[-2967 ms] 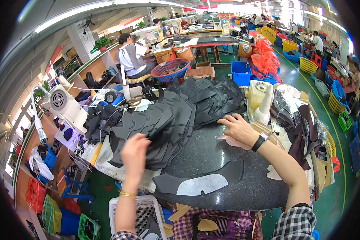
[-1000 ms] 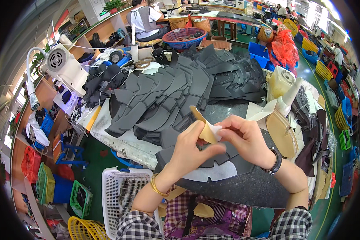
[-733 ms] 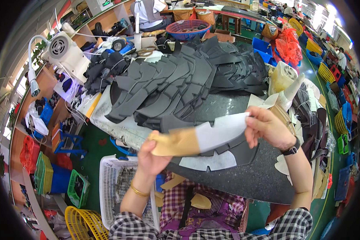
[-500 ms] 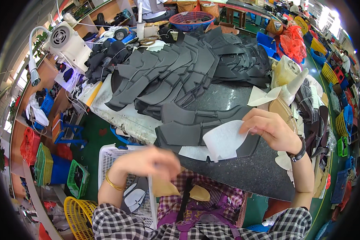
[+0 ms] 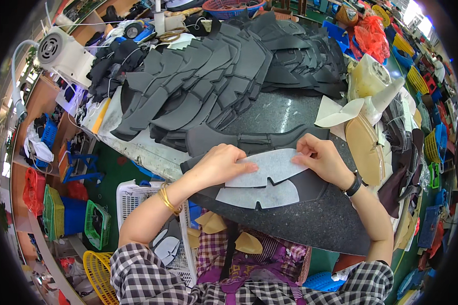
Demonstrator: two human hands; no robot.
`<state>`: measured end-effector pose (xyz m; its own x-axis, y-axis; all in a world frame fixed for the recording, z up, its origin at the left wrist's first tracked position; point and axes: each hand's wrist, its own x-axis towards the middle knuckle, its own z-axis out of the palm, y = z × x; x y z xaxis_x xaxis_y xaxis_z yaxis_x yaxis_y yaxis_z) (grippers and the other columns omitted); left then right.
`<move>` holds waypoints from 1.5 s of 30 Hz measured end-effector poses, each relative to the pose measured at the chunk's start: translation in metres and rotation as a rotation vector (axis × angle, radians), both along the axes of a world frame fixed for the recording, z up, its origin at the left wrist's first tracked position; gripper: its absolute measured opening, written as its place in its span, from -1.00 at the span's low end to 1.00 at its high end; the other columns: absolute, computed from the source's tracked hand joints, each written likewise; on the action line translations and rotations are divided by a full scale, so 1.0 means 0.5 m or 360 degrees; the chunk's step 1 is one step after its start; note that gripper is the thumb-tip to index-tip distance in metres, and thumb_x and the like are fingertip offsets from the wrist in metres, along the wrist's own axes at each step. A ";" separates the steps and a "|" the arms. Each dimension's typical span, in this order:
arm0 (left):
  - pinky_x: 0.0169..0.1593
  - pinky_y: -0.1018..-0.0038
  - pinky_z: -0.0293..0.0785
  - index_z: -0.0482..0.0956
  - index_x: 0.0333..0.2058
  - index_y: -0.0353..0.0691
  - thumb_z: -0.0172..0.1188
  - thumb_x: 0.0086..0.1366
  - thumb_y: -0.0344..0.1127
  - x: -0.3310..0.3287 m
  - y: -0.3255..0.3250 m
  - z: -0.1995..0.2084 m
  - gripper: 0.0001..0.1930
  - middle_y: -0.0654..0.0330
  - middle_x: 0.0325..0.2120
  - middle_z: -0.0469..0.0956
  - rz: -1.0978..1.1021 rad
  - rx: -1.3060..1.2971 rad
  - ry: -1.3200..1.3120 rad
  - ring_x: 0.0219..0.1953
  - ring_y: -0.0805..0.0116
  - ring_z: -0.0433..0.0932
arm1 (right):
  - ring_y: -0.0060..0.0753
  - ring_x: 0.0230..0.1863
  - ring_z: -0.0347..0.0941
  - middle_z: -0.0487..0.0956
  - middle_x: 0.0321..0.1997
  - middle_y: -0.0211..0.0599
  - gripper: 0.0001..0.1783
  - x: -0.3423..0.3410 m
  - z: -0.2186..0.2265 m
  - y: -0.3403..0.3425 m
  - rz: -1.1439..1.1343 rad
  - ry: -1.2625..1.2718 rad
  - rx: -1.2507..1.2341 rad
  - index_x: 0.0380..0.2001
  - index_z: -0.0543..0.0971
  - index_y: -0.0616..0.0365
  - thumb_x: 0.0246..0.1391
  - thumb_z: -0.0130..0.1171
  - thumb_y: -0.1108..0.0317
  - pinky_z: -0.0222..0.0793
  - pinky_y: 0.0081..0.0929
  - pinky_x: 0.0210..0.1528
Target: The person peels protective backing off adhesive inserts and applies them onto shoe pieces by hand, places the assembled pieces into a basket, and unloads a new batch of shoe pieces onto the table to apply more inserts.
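Note:
A pale white lining piece (image 5: pixel 269 166) with a notched lower edge lies over dark grey foam pieces on the worktable. At its left end my left hand (image 5: pixel 223 161) grips it, thumb on top and fingers curled behind. My right hand (image 5: pixel 319 158) pinches the right end between thumb and fingers. Just below, a second white lining piece (image 5: pixel 259 196) with a small notch lies flat on a grey piece, partly covered by the first. Behind both hands another dark grey foam piece (image 5: pixel 216 141) with a seam across it lies on the table.
Stacked dark grey pieces (image 5: pixel 203 76) fill the table's far side. On the right are tan patterns (image 5: pixel 362 147), a glue-stained container (image 5: pixel 369 76) and a cone (image 5: pixel 389 95). A white basket (image 5: pixel 130 203) holding cut pieces stands below left. A white machine (image 5: pixel 63 55) stands far left.
My left hand has come up from the near edge onto the white lining piece's left end. The piece, curled up in my right hand before, now lies flatter across the grey foam.

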<state>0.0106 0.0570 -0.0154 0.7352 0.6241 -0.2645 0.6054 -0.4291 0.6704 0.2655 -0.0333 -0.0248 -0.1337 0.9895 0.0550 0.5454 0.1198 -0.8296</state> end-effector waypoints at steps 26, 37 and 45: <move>-0.26 0.24 0.44 0.57 -0.31 -0.25 0.16 0.18 -0.29 -0.149 0.226 0.065 -0.82 0.01 -0.41 0.56 0.0493 0.1808 -0.0185 -0.33 0.01 0.55 | -0.26 -0.20 0.38 0.43 -0.28 -0.31 -0.65 0.013 0.032 0.047 0.0018 -0.1286 0.0748 -0.21 0.52 0.04 -0.18 0.09 0.50 0.26 -0.33 -0.13; -0.27 0.45 0.52 0.56 -0.30 -0.30 0.18 -0.07 -0.46 -0.027 -0.092 0.098 -0.73 0.13 -0.28 0.58 -0.0367 0.1894 -0.0612 -0.26 0.23 0.58 | -0.14 -0.29 0.52 0.54 -0.35 -0.23 -0.67 0.148 0.067 0.044 -0.0426 -0.1382 0.0626 -0.17 0.46 0.11 -0.09 0.03 0.53 0.41 -0.28 -0.26; -0.20 0.55 0.46 0.54 -0.26 -0.33 0.07 0.31 -0.28 -0.010 -0.137 0.056 -0.79 0.23 -0.43 0.55 0.0158 -0.0719 -0.1052 -0.35 0.45 0.52 | -0.34 -0.21 0.53 0.52 -0.11 -0.28 -0.55 -0.051 0.157 -0.035 0.0241 -0.1364 0.1541 -0.08 0.51 0.01 -0.16 0.11 0.40 0.43 -0.42 -0.12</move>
